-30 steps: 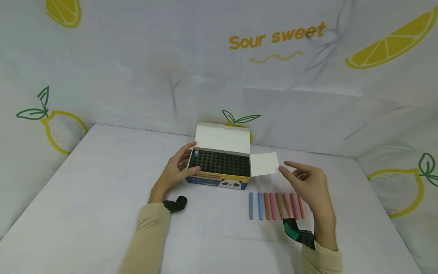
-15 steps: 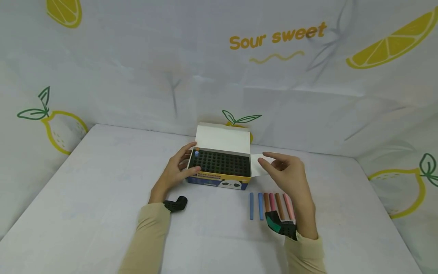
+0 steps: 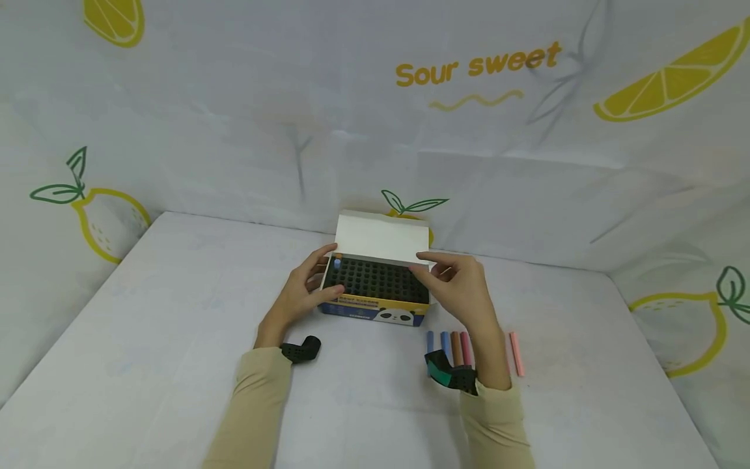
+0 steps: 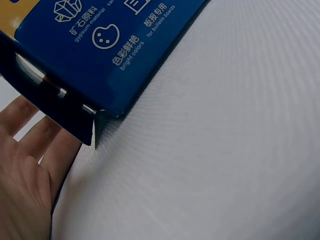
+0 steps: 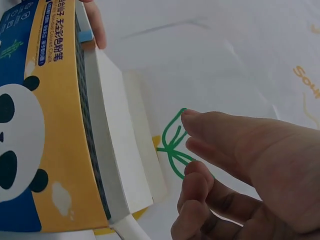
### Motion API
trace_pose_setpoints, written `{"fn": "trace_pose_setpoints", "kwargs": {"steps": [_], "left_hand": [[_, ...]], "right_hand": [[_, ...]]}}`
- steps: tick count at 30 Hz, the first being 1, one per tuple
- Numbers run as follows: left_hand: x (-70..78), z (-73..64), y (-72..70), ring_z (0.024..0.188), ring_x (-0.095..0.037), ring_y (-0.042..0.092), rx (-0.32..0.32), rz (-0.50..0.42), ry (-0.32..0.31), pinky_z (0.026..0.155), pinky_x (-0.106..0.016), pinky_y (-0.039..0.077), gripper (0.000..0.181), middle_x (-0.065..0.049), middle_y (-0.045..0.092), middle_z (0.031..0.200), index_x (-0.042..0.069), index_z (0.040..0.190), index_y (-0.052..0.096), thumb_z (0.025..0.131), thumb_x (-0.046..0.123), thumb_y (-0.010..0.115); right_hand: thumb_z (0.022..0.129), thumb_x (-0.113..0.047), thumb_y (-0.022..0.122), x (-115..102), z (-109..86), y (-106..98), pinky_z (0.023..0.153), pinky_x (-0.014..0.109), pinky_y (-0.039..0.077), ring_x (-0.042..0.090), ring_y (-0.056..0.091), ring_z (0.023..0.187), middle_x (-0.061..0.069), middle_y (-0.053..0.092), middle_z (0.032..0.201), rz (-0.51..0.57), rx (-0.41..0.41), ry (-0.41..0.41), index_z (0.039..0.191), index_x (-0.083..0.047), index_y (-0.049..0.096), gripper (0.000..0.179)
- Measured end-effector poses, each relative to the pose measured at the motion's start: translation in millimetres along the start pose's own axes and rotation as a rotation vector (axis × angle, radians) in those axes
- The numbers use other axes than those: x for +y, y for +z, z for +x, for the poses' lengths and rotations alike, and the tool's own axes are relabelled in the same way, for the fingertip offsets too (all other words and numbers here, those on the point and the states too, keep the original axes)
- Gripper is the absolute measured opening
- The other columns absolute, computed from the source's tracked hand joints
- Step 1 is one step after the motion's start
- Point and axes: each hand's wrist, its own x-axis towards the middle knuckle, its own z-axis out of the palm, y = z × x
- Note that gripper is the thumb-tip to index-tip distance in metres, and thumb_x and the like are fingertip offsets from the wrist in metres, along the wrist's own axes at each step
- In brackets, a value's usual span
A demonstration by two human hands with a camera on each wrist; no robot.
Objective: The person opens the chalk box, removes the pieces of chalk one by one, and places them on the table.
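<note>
A chalk box (image 3: 357, 311) with a panda on its front stands on the table, its black holed insert facing up. In its far left corner sit a blue chalk (image 3: 336, 264) and an orange chalk (image 3: 338, 256). My left hand (image 3: 299, 293) grips the box's left end, thumb on the front rim, fingers behind the end flap. Over the box's right end hovers my right hand (image 3: 457, 283), thumb and forefinger apart; the right wrist view shows nothing between them. Chalk sticks lie in a row in front, among them a blue stick (image 3: 430, 340) and a pink stick (image 3: 516, 355).
The box's white lid (image 3: 382, 236) stands raised at the back, near the lemon-print cloth (image 3: 263, 130). My right forearm covers some of the chalk row. A white tabletop (image 3: 176, 312) spreads to both sides.
My right hand has moved left, from beside the right side flap to above the box's right end, and now hides that flap. My left hand has stayed on the box.
</note>
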Motion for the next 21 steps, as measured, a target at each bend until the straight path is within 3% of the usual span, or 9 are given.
{"fn": "trace_pose_setpoints", "kwargs": {"steps": [11,21], "left_hand": [[0.9,0.2,-1.0,0.131,-0.039,0.058,0.004,0.006,0.002,0.107,-0.059,0.051,0.079,-0.018,0.056,0.143,0.029,0.159,0.035,0.091,0.029,0.075],[-1.1,1.0,0.2,0.130,-0.040,0.059,-0.001,-0.008,0.024,0.105,-0.056,0.053,0.079,-0.020,0.057,0.141,0.026,0.159,0.035,0.091,0.029,0.075]], "right_hand": [[0.091,-0.015,0.077,-18,16.9,34,0.049,0.021,0.039,0.012,0.052,0.058,0.016,0.069,0.073,0.080,-0.074,-0.111,0.117,0.000,0.076,0.030],[0.092,-0.015,0.077,-33,27.4,67,0.047,0.019,0.036,0.010,0.050,0.053,0.013,0.070,0.069,0.049,-0.119,-0.177,0.111,0.000,0.078,0.025]]}}
